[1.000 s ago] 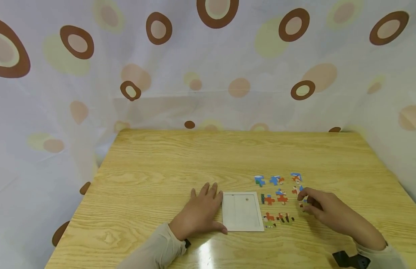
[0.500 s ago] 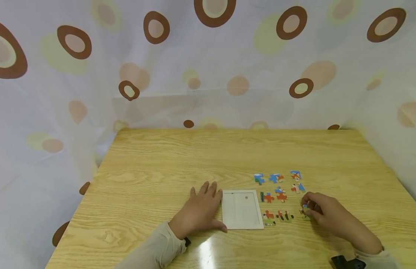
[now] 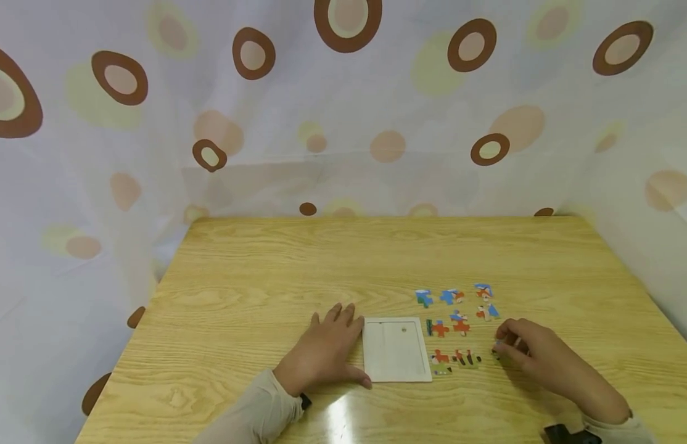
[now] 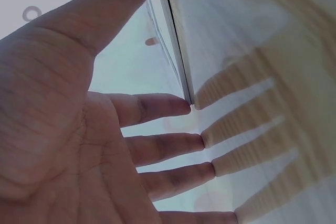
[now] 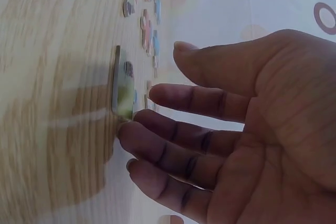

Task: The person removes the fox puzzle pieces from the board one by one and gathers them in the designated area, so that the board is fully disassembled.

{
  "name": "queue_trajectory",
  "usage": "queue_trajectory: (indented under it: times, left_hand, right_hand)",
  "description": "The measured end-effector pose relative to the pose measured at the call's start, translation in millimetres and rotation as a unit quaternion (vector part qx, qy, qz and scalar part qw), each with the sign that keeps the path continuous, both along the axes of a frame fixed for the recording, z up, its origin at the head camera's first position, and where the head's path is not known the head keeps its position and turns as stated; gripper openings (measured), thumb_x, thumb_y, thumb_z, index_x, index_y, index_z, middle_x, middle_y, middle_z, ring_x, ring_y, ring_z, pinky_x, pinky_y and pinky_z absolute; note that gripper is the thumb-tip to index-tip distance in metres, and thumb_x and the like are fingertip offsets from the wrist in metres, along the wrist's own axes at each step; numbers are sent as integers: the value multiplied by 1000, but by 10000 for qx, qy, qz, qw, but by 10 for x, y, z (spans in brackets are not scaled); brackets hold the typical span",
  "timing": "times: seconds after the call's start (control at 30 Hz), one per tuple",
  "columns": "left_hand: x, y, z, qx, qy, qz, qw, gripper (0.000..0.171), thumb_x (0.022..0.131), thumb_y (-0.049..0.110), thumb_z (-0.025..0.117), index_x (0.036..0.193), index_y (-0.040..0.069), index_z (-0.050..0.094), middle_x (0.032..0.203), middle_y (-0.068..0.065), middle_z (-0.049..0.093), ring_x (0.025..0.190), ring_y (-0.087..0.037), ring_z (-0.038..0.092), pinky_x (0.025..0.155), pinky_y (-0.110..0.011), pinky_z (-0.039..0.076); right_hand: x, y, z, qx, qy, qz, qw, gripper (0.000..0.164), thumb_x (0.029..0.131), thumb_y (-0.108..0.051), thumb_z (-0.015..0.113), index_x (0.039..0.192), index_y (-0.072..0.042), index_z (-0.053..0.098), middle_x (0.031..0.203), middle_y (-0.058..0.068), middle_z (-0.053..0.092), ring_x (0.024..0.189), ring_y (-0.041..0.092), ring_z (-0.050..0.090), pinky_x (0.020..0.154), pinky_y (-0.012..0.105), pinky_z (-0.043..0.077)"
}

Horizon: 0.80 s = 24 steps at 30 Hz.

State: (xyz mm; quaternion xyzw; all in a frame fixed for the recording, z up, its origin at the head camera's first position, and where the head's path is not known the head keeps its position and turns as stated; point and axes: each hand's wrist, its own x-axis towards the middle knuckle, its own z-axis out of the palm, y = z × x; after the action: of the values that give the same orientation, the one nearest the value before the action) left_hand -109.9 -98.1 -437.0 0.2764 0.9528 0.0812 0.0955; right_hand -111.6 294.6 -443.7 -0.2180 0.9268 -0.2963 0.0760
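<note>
My left hand [image 3: 324,351] rests on the table with spread, straight fingers, at the left side of a pale square puzzle tray [image 3: 396,354]. In the left wrist view, its fingertips meet the table beside the tray's edge [image 4: 177,40]. To the right, my right hand [image 3: 538,354] hovers low with relaxed, slightly bent fingers at a green puzzle piece [image 5: 124,90]. Its thumb stays apart from that piece in the right wrist view; whether the other fingertips touch it, I cannot tell. In the head view, the hand hides most of the piece.
Between tray and right hand lie several loose puzzle pieces in rough rows, including a blue-green one [image 3: 424,298], a red one [image 3: 440,329] and a red-green one [image 3: 467,357]. The wooden table [image 3: 266,265] ends at a patterned curtain [image 3: 332,179].
My right hand has moved slightly towards me, uncovering the blue-and-white piece above it; the green piece is now mostly covered. My left hand stays beside the tray. The head view has shifted slightly.
</note>
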Motion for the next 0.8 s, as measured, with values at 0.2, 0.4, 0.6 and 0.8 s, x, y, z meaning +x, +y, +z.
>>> queue_trajectory:
  times: [0.2,0.4,0.6,0.8]
  left_hand:
    - [2,-14,9,116,-49,33,9999,101,77,72,76,151,8,50,160,-20,39,148,-42,35,107,-69,38]
    - [-10,-18,22,92,-61,86,9999,97,80,71,74,151,9,50,160,-18,40,147,-40,37,107,-66,40]
    - [-5,-21,48,126,-70,64,9999,96,81,68,76,152,9,50,160,-18,41,147,-40,38,107,-66,40]
    - [-3,-18,38,114,-67,96,9999,94,83,67,75,152,9,49,160,-17,41,147,-39,38,107,-65,40]
  right_hand:
    - [0,-82,31,-152,4,244,9996,8,102,-11,66,107,-6,66,90,-4,63,70,4,57,59,27,50]
    - [-7,-172,83,-205,207,257,9992,6,102,-13,66,106,-8,67,90,-6,64,72,3,57,59,27,50]
    - [3,-208,129,-145,44,110,9998,10,103,-15,66,107,-6,67,89,-4,64,69,3,56,58,27,49]
    - [2,-225,153,-93,156,146,9997,9,102,-16,66,108,-8,67,91,-6,65,72,2,57,59,27,50]
